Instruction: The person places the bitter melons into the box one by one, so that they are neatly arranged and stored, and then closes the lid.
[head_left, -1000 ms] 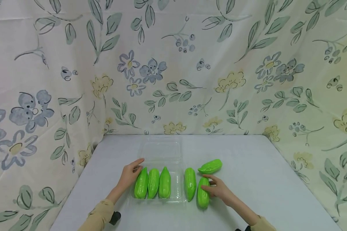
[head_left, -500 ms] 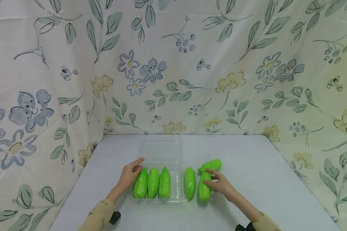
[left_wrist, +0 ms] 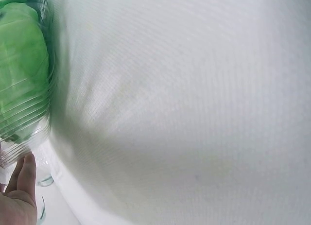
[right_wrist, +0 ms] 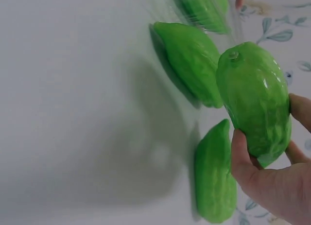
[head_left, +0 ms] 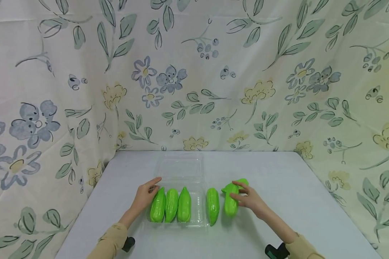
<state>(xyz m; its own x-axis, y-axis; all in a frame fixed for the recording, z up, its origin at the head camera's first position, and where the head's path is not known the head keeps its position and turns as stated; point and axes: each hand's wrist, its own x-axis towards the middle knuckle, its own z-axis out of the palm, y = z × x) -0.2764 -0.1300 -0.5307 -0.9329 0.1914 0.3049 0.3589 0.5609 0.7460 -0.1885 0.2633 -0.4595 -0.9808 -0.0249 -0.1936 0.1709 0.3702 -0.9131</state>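
My right hand point(head_left: 252, 199) grips a ridged green bitter melon point(head_left: 230, 204) by its far end, thumb on one side and fingers on the other. In the right wrist view this bitter melon point(right_wrist: 255, 89) hangs above the table. Behind it lies another bitter melon point(head_left: 243, 181), partly covered by the held one and the hand. My left hand point(head_left: 146, 194) holds the far left corner of a clear plastic box point(head_left: 199, 205), its fingers against the wall in the left wrist view. Three bitter melons point(head_left: 172, 205) lie side by side in the box.
One more bitter melon point(head_left: 213, 206) lies just right of the box, along its right side. The box's transparent lid point(head_left: 179, 168) is folded back on the white table point(head_left: 272, 172). A flowered cloth point(head_left: 194, 82) hangs behind and at both sides.
My right hand has lifted the bitter melon and carried it away from me and slightly right, over part of the one behind. The left hand and box have stayed in place.
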